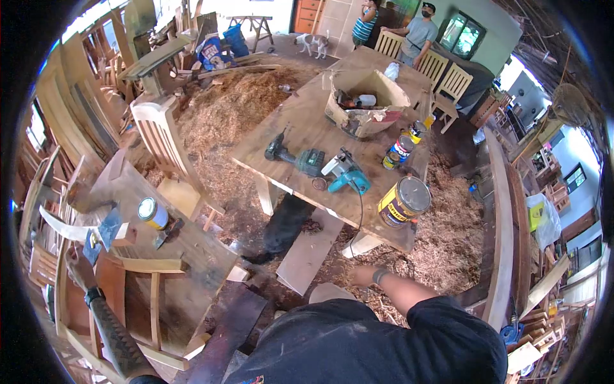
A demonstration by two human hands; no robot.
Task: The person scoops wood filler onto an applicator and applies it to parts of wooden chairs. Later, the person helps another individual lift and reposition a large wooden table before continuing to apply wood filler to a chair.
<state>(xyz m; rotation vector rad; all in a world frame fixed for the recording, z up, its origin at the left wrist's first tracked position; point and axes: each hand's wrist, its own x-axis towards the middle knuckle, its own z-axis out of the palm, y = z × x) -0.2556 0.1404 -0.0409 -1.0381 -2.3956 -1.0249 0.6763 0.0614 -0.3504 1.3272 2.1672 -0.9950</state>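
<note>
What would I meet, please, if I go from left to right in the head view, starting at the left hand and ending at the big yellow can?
Left hand → white-rimmed can → cordless drill → teal power tool → big yellow can.

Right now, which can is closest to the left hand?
The can standing alone on the left; the other cans are on the table with the cordless drill.

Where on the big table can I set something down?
Bare wood lies between the cardboard box, the drill and the table's left edge. The near edge is crowded with a corded power tool and yellow can, the right edge with smaller cans.
</note>
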